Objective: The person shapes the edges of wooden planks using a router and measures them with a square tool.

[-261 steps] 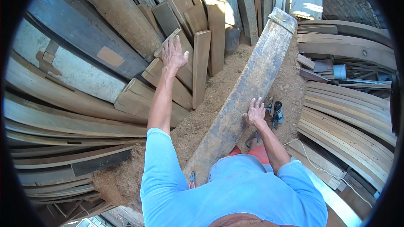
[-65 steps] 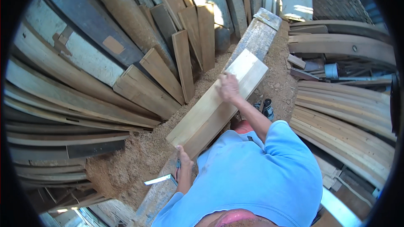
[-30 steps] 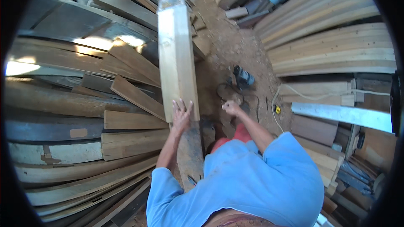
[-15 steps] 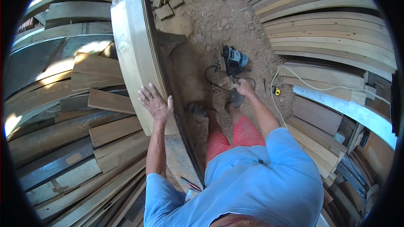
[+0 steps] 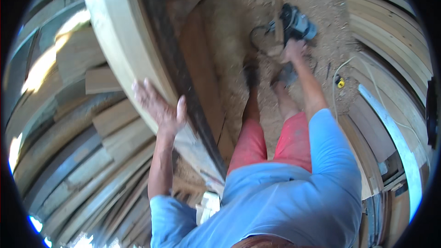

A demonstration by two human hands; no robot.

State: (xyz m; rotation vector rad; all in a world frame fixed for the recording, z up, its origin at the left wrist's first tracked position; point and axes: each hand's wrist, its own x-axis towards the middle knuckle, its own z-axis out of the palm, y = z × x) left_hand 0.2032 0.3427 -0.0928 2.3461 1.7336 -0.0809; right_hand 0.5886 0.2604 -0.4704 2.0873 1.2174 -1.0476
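My left hand (image 5: 160,111) lies with fingers spread on the edge of the long pale boards (image 5: 120,41), its thumb standing apart. The boards rest on a long, dark-edged bench (image 5: 172,55). Down at the floor, my right hand (image 5: 295,49) is closed at the rear of a corded power tool (image 5: 297,23). This tool has a black housing and a grey-blue cylindrical motor; its exact kind is blurred. A narrow wooden strip (image 5: 279,20) is beside its left side, and a dark cord (image 5: 254,36) loops next to it.
Stacked planks (image 5: 124,133) crowd the left, and more planks (image 5: 386,27) line the right. A yellow-and-black tape measure (image 5: 339,81) lies by a white cable (image 5: 336,71). Sawdust and chips cover the floor (image 5: 321,0). A small white object (image 5: 209,206) sits near my left side.
My right hand has moved forward onto the rear of the power tool. My left hand stays spread on the boards. The whole view has shifted and turned, with the boards now further left.
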